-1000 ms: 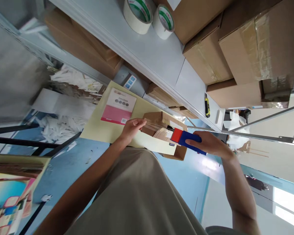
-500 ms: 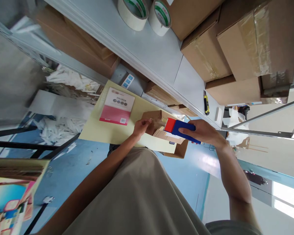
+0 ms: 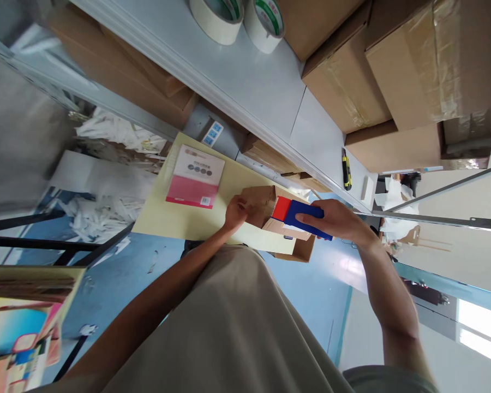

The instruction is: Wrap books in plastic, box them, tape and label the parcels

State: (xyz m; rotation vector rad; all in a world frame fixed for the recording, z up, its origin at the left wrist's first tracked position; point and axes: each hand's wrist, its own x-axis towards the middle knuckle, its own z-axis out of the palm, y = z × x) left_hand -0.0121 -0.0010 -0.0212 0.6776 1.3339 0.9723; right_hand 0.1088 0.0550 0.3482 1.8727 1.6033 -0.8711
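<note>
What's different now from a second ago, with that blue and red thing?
The right hand has brought the blue and red tool closer to the left hand, over the small carton. The left hand has shifted slightly away from the booklet; its grip is unclear. The right hand still holds the tool; booklet and cutter stayed put.

Moderate light was admitted mainly at the lower right, where bright panes (image 3: 483,322) were washed to white. Glare was cast on the blue floor (image 3: 352,266); the left grip (image 3: 235,213) was shaded more than the right grip (image 3: 333,218). Edges were stretched, the upper-left corner was blurred, and small print on the booklet (image 3: 195,177) was softened.
</note>
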